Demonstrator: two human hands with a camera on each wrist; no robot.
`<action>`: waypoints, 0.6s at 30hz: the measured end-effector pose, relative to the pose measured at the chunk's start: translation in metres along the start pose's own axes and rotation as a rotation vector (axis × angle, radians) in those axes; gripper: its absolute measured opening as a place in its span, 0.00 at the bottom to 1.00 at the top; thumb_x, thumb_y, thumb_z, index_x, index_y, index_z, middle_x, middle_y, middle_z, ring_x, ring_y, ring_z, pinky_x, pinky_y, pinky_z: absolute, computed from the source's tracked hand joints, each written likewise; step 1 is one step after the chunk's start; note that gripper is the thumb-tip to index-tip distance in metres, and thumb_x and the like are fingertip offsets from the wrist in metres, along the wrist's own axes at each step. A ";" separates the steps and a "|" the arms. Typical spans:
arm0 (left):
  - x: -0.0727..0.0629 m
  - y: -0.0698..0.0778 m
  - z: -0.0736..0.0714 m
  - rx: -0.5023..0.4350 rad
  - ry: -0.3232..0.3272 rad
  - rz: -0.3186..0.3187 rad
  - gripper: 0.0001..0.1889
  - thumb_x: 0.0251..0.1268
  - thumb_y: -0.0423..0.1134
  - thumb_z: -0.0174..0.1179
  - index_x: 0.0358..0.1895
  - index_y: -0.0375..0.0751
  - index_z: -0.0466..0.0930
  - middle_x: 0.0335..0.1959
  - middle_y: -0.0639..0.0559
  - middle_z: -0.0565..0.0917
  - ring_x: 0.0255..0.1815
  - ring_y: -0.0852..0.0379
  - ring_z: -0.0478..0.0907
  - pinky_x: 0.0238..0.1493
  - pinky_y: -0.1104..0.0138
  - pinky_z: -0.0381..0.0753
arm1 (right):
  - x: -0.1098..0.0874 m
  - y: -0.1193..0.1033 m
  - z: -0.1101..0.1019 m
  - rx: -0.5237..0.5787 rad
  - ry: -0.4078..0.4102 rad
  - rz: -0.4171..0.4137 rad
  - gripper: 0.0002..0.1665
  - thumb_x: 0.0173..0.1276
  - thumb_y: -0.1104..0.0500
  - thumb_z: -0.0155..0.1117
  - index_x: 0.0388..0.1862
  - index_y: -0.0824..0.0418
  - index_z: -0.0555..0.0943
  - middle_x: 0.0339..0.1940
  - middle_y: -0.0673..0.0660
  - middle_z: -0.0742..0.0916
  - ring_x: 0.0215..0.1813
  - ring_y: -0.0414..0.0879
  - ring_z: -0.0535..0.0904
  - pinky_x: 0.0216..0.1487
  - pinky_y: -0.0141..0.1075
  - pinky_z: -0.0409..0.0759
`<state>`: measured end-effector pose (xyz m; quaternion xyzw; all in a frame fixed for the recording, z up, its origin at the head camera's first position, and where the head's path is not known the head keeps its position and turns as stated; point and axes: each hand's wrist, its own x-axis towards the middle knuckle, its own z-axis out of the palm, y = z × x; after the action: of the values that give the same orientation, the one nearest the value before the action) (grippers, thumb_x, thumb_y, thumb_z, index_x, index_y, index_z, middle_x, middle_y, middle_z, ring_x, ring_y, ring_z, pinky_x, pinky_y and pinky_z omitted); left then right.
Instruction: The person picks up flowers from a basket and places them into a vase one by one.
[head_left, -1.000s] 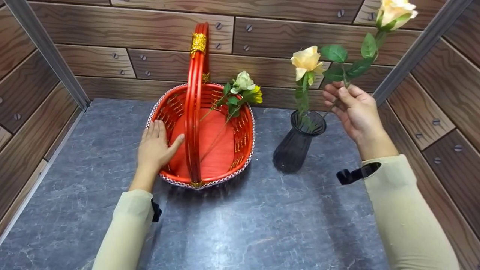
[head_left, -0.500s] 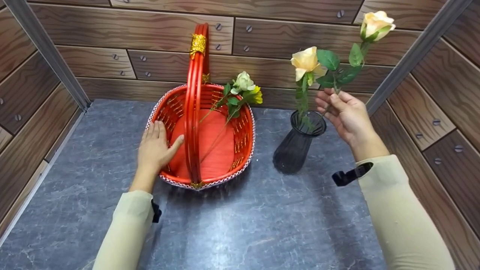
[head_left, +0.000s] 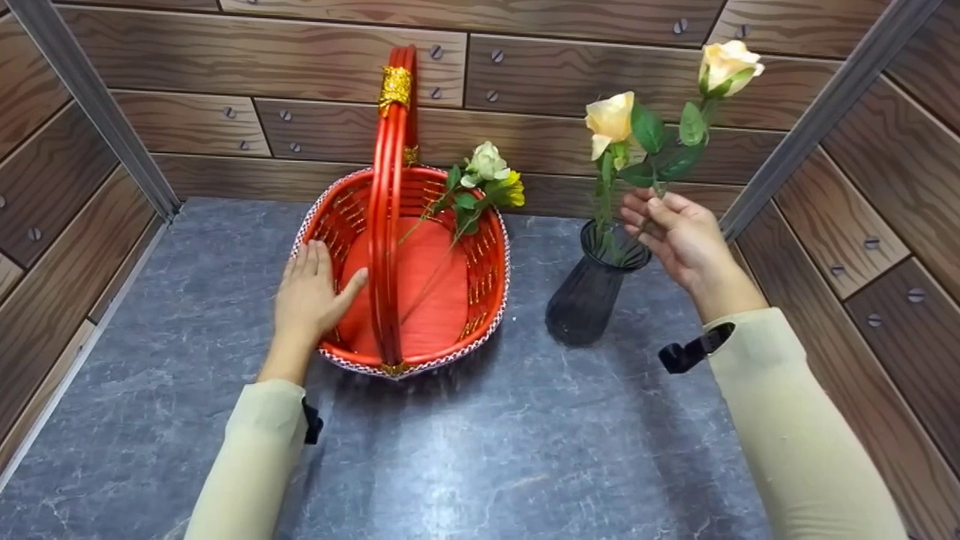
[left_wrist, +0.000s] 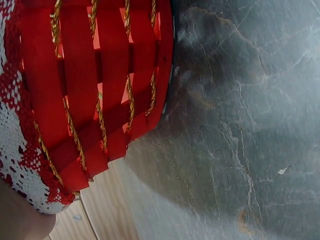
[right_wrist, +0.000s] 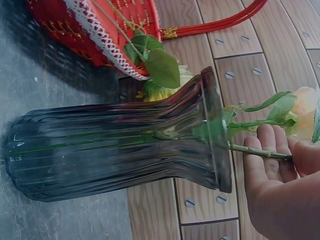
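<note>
- Fingers (head_left: 311,259) of the left hand (head_left: 306,300) lie straight on the left rim of the red basket (head_left: 491,324), thumb spread apart over the inside; this grip clamps nothing. Neither hand nor basket has shifted in the last second, so the touch probably just steadies.
- White flower (head_left: 487,161) and yellow flower (head_left: 514,189) lean over the basket's back right rim, stems running down inside, both unchanged.
- Dark glass vase (head_left: 581,307) stands on the desk (head_left: 487,450) right of the basket, near but apart, in the same spot. One orange rose (head_left: 609,118) is already in it, its bloom almost where it was.
- Paler rose (head_left: 727,69) shows the real change: its bloom has come down and leftward, closer to the first. In the right wrist view its stem (right_wrist: 262,151) enters the vase's mouth.
- Right hand (head_left: 686,236) has travelled down and left with it, thumb and fingers together, pinching that stem just above the mouth. Judging by this, the stem is being fed deeper, well along yet unfinished, since the grip has not let go; how far the tip reaches cannot be told.
</note>
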<state>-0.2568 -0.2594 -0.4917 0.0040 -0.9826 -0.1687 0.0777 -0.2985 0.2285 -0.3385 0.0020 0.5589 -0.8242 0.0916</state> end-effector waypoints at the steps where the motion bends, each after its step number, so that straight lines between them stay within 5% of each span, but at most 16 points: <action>1: 0.000 0.000 0.000 -0.001 0.000 0.002 0.55 0.70 0.75 0.31 0.77 0.24 0.45 0.79 0.29 0.49 0.81 0.35 0.42 0.80 0.47 0.39 | 0.000 0.000 0.000 -0.008 0.001 0.009 0.14 0.77 0.62 0.53 0.58 0.65 0.75 0.47 0.55 0.90 0.53 0.46 0.85 0.55 0.35 0.83; 13: 0.001 0.001 -0.001 -0.002 -0.017 -0.007 0.55 0.69 0.76 0.30 0.78 0.25 0.43 0.79 0.30 0.48 0.81 0.35 0.40 0.80 0.47 0.39 | 0.002 0.002 -0.001 -0.138 -0.011 0.087 0.17 0.77 0.62 0.53 0.61 0.65 0.73 0.47 0.51 0.90 0.52 0.43 0.86 0.57 0.35 0.82; 18: 0.000 0.001 0.001 0.010 -0.006 -0.006 0.55 0.70 0.75 0.31 0.77 0.25 0.45 0.79 0.30 0.50 0.81 0.35 0.42 0.80 0.47 0.40 | 0.002 0.000 0.002 -0.269 -0.004 0.115 0.21 0.78 0.62 0.53 0.66 0.66 0.71 0.44 0.49 0.90 0.51 0.41 0.86 0.67 0.39 0.74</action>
<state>-0.2571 -0.2584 -0.4919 0.0070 -0.9836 -0.1640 0.0743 -0.3006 0.2265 -0.3380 0.0201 0.6632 -0.7352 0.1391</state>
